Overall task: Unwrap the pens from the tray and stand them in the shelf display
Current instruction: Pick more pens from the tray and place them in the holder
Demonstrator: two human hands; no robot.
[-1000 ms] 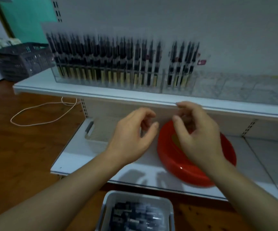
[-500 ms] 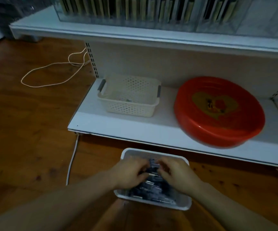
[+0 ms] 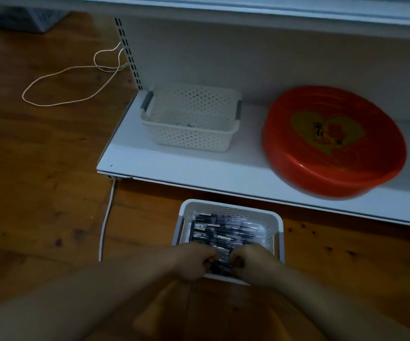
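The wrapped pens (image 3: 220, 232) are heaped in the tray (image 3: 279, 232) on the floor, long axes running left to right. One pen at the near edge is pinched from either end between the curled fingers of the left hand (image 3: 195, 263) and right hand (image 3: 255, 264), both equally near. The display is out of view, judged to be above.

A white perforated plastic tray (image 3: 276, 227) is sitting on the wooden floor just in front of the low white shelf. Dark, clear-wrapped pens (image 3: 220, 230) are lying flat inside it, piled side by side and filling it.
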